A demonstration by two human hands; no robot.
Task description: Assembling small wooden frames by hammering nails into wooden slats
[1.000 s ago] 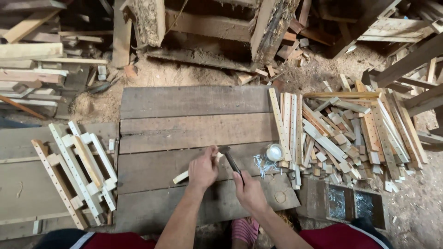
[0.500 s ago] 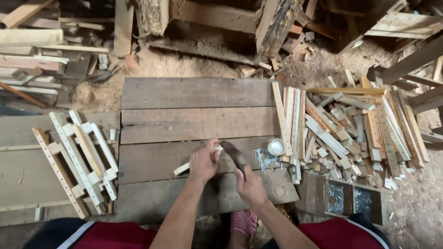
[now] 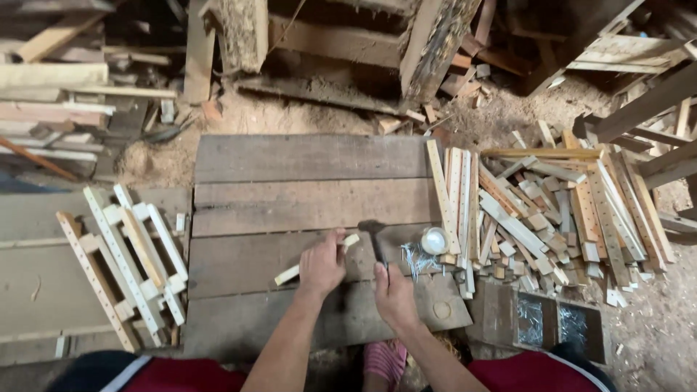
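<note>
My left hand point(image 3: 321, 265) presses down on a short pale wooden slat point(image 3: 292, 274) that lies across the grey plank platform point(image 3: 305, 196). My right hand point(image 3: 393, 294) grips the handle of a hammer point(image 3: 375, 236), whose dark head hangs just above the slat's right end. A loose heap of nails point(image 3: 416, 258) and a small white round container point(image 3: 435, 240) lie right of the hammer.
A pile of pale slats and offcuts point(image 3: 541, 210) covers the ground to the right. Assembled white slat frames point(image 3: 123, 265) lie at the left. Two dark boxes with nails point(image 3: 548, 323) sit at lower right. Rough timber and sawdust lie beyond the platform.
The hammer head has swung up and forward from beside my hands to above the slat's right end. My left hand has stayed on the slat.
</note>
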